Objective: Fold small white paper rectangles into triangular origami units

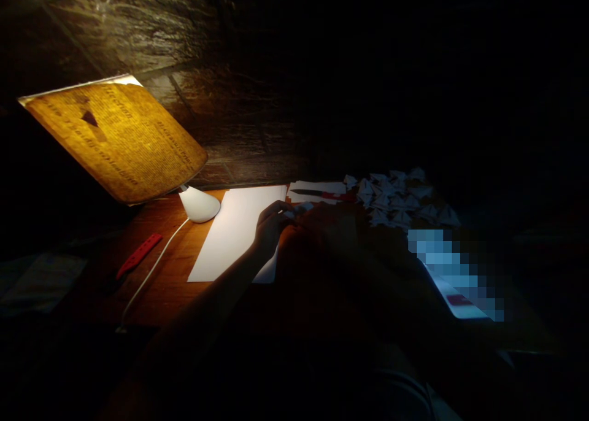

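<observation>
A small piece of folded white paper (301, 210) is held between my two hands, above the wooden table. My left hand (270, 226) has its fingers closed on the paper's left side, over the right part of a stack of white sheets (230, 237). In deep shadow, my right hand (329, 224) meets the paper from the other side with its fingers bent round it; their exact grip is hard to see. Just behind the hands, a knife with a red handle (332, 195) lies on smaller cut papers (299, 186).
Several folded paper pieces (396, 200) are heaped at the back right. A lit, blurred screen (453, 286) sits at the right. On the left are a lamp with a white base (200, 205), a printed yellow shade (115, 142), its cord (154, 270) and a red-handled tool (139, 254).
</observation>
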Demonstrator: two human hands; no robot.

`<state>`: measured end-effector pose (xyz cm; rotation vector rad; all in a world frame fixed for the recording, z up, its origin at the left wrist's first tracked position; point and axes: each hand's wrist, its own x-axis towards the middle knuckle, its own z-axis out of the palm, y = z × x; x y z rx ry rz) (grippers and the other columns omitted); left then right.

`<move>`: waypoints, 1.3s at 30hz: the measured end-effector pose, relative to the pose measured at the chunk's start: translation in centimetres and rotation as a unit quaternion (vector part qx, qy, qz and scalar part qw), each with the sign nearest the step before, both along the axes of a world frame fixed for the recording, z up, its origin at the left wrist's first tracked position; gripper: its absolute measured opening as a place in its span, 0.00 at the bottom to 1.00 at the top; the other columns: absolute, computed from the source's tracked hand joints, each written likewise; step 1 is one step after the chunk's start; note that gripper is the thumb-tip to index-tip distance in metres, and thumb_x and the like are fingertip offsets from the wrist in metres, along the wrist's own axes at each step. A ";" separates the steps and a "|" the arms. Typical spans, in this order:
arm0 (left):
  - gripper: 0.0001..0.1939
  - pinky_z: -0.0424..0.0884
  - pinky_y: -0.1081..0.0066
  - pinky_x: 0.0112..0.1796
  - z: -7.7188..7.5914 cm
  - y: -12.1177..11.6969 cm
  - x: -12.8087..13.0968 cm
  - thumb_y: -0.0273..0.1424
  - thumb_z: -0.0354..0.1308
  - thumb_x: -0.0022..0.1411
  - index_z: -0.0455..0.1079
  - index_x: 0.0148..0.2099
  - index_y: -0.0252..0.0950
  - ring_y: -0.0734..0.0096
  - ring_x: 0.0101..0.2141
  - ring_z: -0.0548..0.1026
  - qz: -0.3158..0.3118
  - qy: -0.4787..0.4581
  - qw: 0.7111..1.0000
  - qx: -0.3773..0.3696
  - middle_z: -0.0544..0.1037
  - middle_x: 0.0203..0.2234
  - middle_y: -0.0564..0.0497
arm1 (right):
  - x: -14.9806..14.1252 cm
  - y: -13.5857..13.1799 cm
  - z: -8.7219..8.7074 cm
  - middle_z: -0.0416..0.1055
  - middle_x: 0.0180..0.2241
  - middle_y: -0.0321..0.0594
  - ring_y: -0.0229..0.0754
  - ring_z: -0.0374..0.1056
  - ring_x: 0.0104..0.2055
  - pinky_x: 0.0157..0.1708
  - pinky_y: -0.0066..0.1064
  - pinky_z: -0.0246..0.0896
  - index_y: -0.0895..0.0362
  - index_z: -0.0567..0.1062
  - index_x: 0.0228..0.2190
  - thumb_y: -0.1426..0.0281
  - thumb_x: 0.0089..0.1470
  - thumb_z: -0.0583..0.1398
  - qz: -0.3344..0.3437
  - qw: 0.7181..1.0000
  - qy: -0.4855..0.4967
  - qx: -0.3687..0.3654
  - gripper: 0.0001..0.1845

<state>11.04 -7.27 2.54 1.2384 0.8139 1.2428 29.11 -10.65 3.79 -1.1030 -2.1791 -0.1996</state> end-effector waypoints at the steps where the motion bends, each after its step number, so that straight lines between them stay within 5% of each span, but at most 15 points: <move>1: 0.04 0.75 0.69 0.33 0.0 -0.1 0.0 0.30 0.59 0.52 0.73 0.32 0.36 0.68 0.30 0.76 0.004 -0.001 1.000 -0.006 0.77 0.27 0.50 | 0.0 0.0 0.0 0.82 0.34 0.41 0.41 0.70 0.37 0.31 0.34 0.51 0.53 0.85 0.37 0.69 0.70 0.58 0.004 1.000 -0.002 0.000 0.15; 17: 0.10 0.72 0.69 0.29 -0.4 0.3 -0.3 0.34 0.55 0.61 0.68 0.28 0.38 0.69 0.28 0.72 0.047 0.025 0.998 0.021 0.71 0.26 0.51 | 0.1 0.1 -0.3 0.80 0.32 0.39 0.42 0.68 0.36 0.30 0.35 0.50 0.51 0.85 0.37 0.67 0.70 0.59 0.005 1.000 0.011 0.015 0.14; 25: 0.11 0.69 0.66 0.35 0.0 0.7 -1.4 0.41 0.65 0.60 0.77 0.38 0.39 0.65 0.34 0.70 0.034 0.142 0.971 0.191 0.73 0.31 0.50 | 0.8 0.5 -0.9 0.81 0.31 0.42 0.42 0.72 0.34 0.33 0.33 0.56 0.54 0.84 0.31 0.55 0.68 0.61 -0.011 0.988 0.139 -0.060 0.21; 29: 0.14 0.69 0.65 0.39 0.0 0.5 -1.2 0.42 0.70 0.59 0.76 0.37 0.38 0.64 0.36 0.73 0.009 0.184 0.949 0.255 0.74 0.34 0.48 | 0.8 0.7 -0.9 0.81 0.30 0.39 0.42 0.73 0.32 0.31 0.32 0.57 0.53 0.85 0.32 0.58 0.64 0.66 -0.015 0.971 0.213 -0.105 0.14; 34: 0.15 0.71 0.67 0.37 -0.1 0.7 -1.2 0.43 0.70 0.61 0.76 0.36 0.37 0.67 0.35 0.74 0.036 0.159 0.955 0.248 0.76 0.32 0.49 | 1.0 0.5 -0.4 0.83 0.32 0.39 0.42 0.75 0.33 0.33 0.31 0.62 0.54 0.85 0.32 0.65 0.60 0.68 -0.025 0.951 0.267 -0.155 0.07; 39: 0.13 0.72 0.69 0.36 0.3 0.6 -1.3 0.39 0.72 0.60 0.77 0.33 0.36 0.70 0.33 0.75 0.051 0.126 0.963 0.231 0.76 0.30 0.51 | 0.9 0.5 -0.4 0.82 0.30 0.39 0.41 0.75 0.30 0.32 0.30 0.62 0.54 0.84 0.29 0.62 0.61 0.67 -0.004 0.928 0.321 -0.186 0.12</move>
